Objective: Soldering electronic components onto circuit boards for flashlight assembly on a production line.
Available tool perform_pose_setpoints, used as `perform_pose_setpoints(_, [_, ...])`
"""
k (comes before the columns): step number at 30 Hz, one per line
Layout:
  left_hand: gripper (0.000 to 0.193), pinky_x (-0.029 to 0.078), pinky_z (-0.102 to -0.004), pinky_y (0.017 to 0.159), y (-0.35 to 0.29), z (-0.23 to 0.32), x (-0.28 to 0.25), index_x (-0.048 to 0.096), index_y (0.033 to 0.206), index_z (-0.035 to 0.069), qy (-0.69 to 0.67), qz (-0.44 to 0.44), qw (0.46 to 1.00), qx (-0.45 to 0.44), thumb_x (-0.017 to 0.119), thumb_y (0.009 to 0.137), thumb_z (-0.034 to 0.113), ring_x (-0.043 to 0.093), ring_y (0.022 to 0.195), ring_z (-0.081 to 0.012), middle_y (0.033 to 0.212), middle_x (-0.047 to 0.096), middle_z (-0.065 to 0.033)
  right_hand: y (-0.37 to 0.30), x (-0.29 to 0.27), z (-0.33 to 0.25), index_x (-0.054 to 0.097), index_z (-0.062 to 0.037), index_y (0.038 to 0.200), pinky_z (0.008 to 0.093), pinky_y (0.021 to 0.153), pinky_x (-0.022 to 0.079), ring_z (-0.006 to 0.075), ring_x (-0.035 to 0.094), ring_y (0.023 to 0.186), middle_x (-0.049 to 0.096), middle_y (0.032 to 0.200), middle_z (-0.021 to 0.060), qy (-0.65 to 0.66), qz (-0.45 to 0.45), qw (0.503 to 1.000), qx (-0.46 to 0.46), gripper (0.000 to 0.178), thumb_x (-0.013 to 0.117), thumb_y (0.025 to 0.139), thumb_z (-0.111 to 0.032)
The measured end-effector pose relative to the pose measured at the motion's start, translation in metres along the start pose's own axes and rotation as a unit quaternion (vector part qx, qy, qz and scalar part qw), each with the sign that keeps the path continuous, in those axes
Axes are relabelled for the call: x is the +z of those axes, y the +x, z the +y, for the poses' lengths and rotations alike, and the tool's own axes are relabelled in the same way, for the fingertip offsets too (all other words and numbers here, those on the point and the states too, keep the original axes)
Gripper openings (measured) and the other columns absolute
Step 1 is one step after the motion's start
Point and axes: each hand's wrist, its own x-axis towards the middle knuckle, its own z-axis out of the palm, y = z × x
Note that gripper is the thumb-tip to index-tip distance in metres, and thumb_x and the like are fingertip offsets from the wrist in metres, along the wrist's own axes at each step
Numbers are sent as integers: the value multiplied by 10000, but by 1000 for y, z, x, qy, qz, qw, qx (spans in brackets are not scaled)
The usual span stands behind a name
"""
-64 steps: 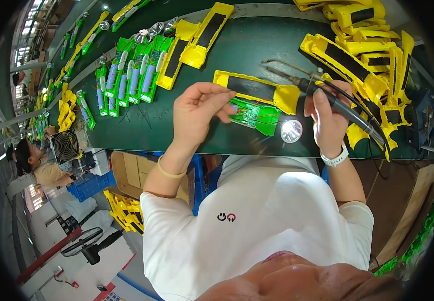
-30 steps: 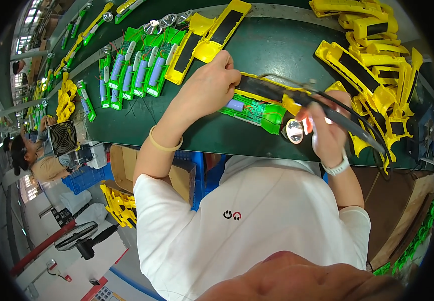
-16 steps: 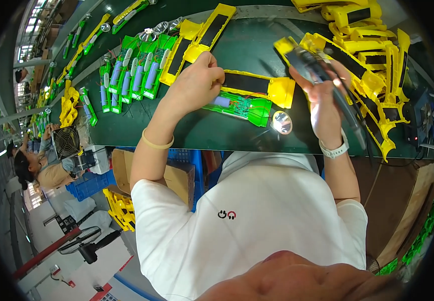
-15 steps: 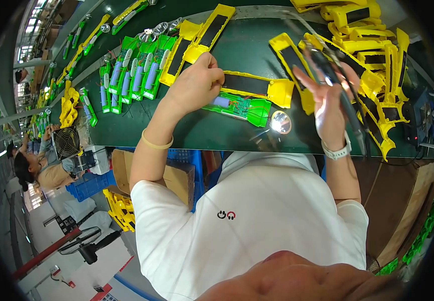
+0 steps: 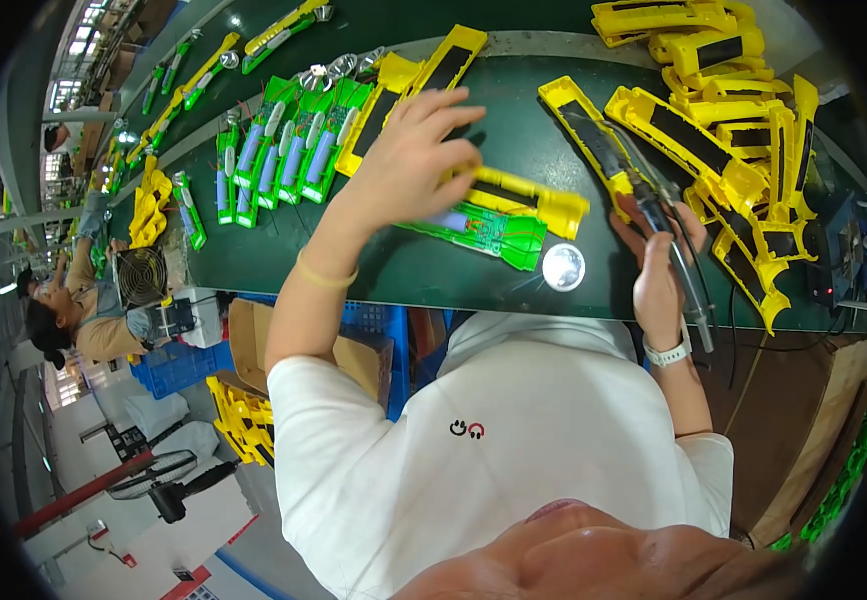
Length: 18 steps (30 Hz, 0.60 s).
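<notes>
My left hand [image 5: 415, 160] hovers with fingers apart over the end of a yellow casing half [image 5: 558, 212], its palm hiding part of it. Just below that casing lies a green casing half [image 5: 521, 240] with a battery and circuit board inside. A round silver lamp reflector [image 5: 563, 268] rests at the green casing's right end. My right hand [image 5: 658, 285] is closed around a slim dark pen-shaped tool with a cord [image 5: 689, 270], its metal end toward the table's near edge. Left of that hand lies another yellow casing half [image 5: 578, 120] with a dark panel.
Several green casings with batteries [image 5: 288, 150] stand in a row at left. Yellow casings [image 5: 723, 150] are heaped at right, beside a dark box with a red light [image 5: 833, 275]. A small fan [image 5: 143, 277] and a person [image 5: 103, 325] are at far left.
My left hand has opened from a pinch and its fingers have spread. The right hand's tool has swung and now points its metal end nearer me. The yellow casing near my left hand has tilted.
</notes>
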Motion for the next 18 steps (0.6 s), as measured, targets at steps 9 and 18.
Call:
perform_pose_setpoints(9, [404, 453, -411, 872, -35, 19, 4, 459, 882, 65, -191, 1, 980, -59, 764, 620, 105, 561, 914, -318, 962, 563, -133, 8, -19, 7, 237, -37, 1243, 416, 915, 478, 306, 558, 1094, 496, 1179, 225, 7, 16, 1000, 12, 424, 405, 974, -319])
perform_pose_setpoints(18, [441, 453, -310, 760, 109, -210, -12, 483, 989, 30, -55, 68, 971, -222, 735, 671, 201, 551, 831, -254, 913, 551, -128, 12, -19, 9, 251, -69, 1215, 420, 909, 466, 307, 561, 1089, 483, 1206, 227, 3, -1, 999, 49, 440, 457, 950, -354])
